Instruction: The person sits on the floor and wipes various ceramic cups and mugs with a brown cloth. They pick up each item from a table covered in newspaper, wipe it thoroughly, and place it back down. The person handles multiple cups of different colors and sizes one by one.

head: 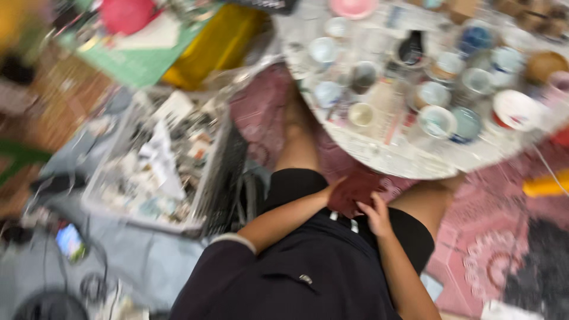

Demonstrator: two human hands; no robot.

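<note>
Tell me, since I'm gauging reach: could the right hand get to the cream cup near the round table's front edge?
Probably yes. The right hand rests on a dark red cloth in the lap, and nothing blocks the way up to the cream cup on the table.

Counts: 1 round table [379, 157], 1 crate [213, 178] of scraps, 1 dark red cloth [354, 191], 2 hands. Cups and bowls too blurred to count.

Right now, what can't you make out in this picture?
- Head view, dark red cloth: motion blur hides its kind.
- Left hand: fingers tucked behind the cloth.
- Cups on the round table: contents blurred.
- Grey crate: contents a smear.
- Yellow object: cut off by the right edge.
</note>
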